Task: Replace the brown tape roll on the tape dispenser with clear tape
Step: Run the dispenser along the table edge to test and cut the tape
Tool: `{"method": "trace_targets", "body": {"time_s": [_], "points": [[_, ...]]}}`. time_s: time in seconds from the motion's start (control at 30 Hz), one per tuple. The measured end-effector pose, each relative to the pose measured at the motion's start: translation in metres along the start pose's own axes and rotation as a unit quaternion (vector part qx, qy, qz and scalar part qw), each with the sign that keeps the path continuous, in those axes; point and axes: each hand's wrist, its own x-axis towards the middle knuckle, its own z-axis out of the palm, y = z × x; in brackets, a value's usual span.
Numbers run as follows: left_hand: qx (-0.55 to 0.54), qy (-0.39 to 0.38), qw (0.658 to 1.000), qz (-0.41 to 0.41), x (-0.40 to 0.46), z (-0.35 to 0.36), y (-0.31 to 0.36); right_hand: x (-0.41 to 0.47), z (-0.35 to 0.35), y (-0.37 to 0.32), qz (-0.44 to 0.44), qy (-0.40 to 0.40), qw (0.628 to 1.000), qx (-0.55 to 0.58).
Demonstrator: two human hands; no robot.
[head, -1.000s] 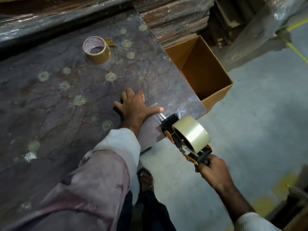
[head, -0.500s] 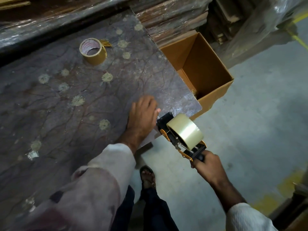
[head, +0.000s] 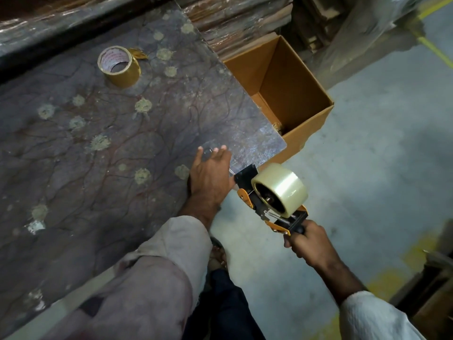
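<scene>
The right hand [head: 309, 241] hides the tape dispenser [head: 267, 207] handle inside its curled fingers. The left hand [head: 210, 179] covers the table [head: 98, 155] edge beneath its fingers. The brown tape roll [head: 119, 66] label print is too small to read (red lettering only). Both sleeves run off the bottom edge.

One head-worn wide-angle view looks steeply down and forward from the person's standing height, close over the table [head: 103, 153] edge. It faces the table's far corner, with the floor [head: 367, 148] falling away at right (straight lines bow toward the frame edges).
</scene>
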Motion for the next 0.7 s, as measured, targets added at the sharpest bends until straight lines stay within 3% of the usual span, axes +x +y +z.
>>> {"method": "trace_targets", "body": {"time_s": [0.27, 0.7], "points": [[-0.024, 0.001, 0.999, -0.039, 0.004, 0.0, 0.005, 0.009, 0.004, -0.009, 0.051, -0.106, 0.983, 0.139], [-0.023, -0.004, 0.998, -0.058, 0.014, -0.002, 0.002, 0.017, 0.005, -0.014, 0.087, -0.145, 0.972, 0.161]]}}
